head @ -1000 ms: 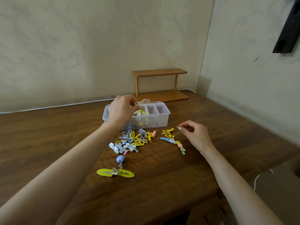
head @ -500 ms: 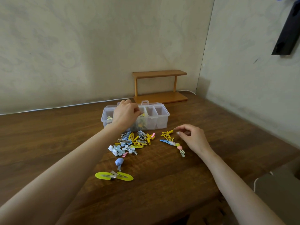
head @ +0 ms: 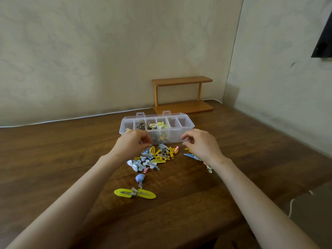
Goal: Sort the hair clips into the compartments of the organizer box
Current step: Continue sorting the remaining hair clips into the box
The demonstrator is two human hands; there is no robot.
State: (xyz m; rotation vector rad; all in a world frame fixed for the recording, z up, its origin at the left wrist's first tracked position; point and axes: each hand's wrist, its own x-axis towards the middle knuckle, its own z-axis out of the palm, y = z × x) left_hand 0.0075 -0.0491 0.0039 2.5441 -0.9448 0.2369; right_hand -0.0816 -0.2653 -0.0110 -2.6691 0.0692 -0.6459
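Head view: left hand [head: 131,145] and right hand [head: 202,147] hover, fingers curled, any pinch impossible to tell, just short of the organizer box [head: 175,136]; hair clips [head: 156,157] lie between them, bare table [head: 71,151] outside.

I see both bare forearms reach from the worktop's [head: 53,159] near edge toward its far edge; the left grip [head: 132,145] is palm down, fingers curled under, whether pinching anything I cannot tell; the right grip [head: 200,145] hovers level with it, fingers loosely curled, holding nothing.
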